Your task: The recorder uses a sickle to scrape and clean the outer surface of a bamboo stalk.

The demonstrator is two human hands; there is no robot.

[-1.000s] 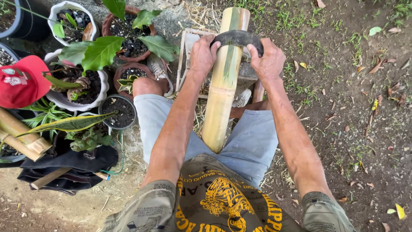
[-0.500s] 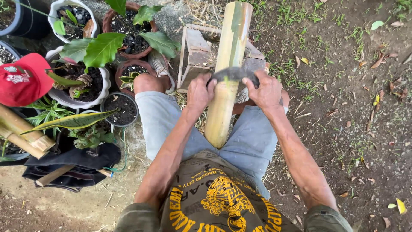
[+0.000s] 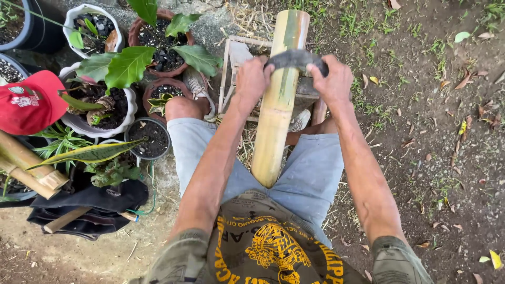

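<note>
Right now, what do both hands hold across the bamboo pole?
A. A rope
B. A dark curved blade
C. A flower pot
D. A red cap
B: the left hand and right hand each grip one end of a dark curved blade that lies across the bamboo pole.

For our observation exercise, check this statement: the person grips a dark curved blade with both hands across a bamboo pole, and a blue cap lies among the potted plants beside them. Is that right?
Not quite: the cap is red, not blue, as the head view shows. The rest holds: the left hand and right hand grip a dark curved blade across the bamboo pole, with potted plants beside the person.
</note>
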